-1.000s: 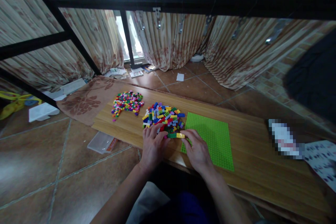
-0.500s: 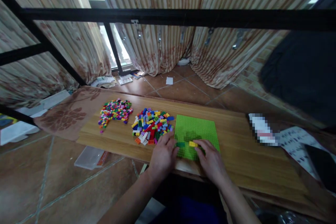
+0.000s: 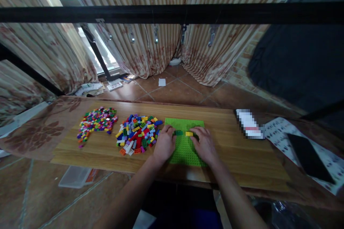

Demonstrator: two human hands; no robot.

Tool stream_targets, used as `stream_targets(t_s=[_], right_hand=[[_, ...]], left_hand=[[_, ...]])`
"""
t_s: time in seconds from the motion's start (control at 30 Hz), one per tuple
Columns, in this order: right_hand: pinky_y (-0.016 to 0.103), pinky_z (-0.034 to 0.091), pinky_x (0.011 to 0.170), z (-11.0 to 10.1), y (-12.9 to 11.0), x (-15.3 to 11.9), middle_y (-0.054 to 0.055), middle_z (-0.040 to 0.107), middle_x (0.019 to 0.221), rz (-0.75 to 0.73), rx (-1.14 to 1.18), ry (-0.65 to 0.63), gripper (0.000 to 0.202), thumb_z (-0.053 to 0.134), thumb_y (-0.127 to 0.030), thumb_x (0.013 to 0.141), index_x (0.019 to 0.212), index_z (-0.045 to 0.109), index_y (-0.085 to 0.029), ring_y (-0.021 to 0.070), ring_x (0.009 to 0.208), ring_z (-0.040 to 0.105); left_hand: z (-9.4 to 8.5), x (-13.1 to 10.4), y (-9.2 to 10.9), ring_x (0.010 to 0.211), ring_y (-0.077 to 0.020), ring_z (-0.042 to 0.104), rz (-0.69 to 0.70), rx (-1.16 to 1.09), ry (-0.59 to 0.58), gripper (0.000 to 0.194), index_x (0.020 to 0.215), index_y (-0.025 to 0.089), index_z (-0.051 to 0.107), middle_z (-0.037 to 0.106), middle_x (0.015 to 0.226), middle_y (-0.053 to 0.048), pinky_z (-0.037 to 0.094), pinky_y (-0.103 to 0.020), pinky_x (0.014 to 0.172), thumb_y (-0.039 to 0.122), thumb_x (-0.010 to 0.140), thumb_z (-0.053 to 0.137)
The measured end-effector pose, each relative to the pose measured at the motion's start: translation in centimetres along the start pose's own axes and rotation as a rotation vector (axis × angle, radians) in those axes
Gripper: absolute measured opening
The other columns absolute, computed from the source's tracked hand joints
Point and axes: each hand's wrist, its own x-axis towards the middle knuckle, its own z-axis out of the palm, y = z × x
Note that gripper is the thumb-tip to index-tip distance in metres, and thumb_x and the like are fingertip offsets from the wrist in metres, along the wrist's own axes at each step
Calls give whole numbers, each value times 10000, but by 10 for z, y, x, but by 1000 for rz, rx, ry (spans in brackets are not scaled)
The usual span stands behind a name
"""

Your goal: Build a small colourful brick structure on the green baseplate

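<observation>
A green baseplate lies on the wooden board in front of me. My left hand rests on the plate's left edge, fingertips on a dark green brick. My right hand lies over the plate's right half and pinches a yellow brick next to the green one. Both bricks sit low on the plate near its far side. Left of the plate is a pile of mixed larger bricks, and further left a pile of small coloured pieces.
A black metal bar crosses overhead. To the right lie a small blurred packet, a printed sheet and a dark phone. A clear plastic box sits on the tiled floor below the board. Curtains hang behind.
Both hands moved from the brick pile onto the green baseplate, carrying the green and yellow bricks toward its far side. The view swung to the right.
</observation>
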Motion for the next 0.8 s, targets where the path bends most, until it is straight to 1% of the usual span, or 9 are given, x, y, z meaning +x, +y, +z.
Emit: stream_targets(t_s=[0.1,0.17,0.27,0.37,0.53,0.8], right_hand=[[438,428,903,2,3,-2,96,602,1114,0,13,23,301,529,-264,851,1129,626,-205,259,1058,504],[438,426,898,2,4,-1,89,607,1097,-6,16,17,285,534,-283,855,1112,639,-217,256,1038,510],[434,424,885,2,3,1,81,615,1057,-8,18,7,238,532,-296,867,1047,674,-233,251,1010,515],[422,425,875,2,2,2,78,614,1031,1,26,9,224,528,-302,880,1018,690,-234,245,995,514],[407,420,868,5,2,1,69,619,992,11,22,1,227,533,-313,888,1016,703,-235,235,967,508],[411,419,848,9,2,3,67,630,943,16,51,29,231,535,-318,879,1001,719,-249,236,942,511]], left_hand=[[1,-1,0,1043,-205,574,32,2,11,322,1082,172,583,581,1131,-88,497,-377,936,62,781,550],[2,1,2,1057,-208,569,57,20,-10,311,1097,182,586,585,1147,-84,488,-382,949,97,798,560],[3,6,3,1025,-201,577,80,52,-57,240,1044,198,620,614,1094,-62,486,-381,940,126,827,548],[5,9,3,988,-192,582,83,66,-81,214,1006,207,646,626,1049,-54,489,-364,923,131,831,548],[6,11,2,964,-184,582,77,48,-73,211,1011,215,659,615,1034,-53,492,-351,910,157,837,556],[11,10,-1,941,-179,589,64,6,-44,203,1002,213,671,618,1017,-52,501,-351,892,164,834,568]])
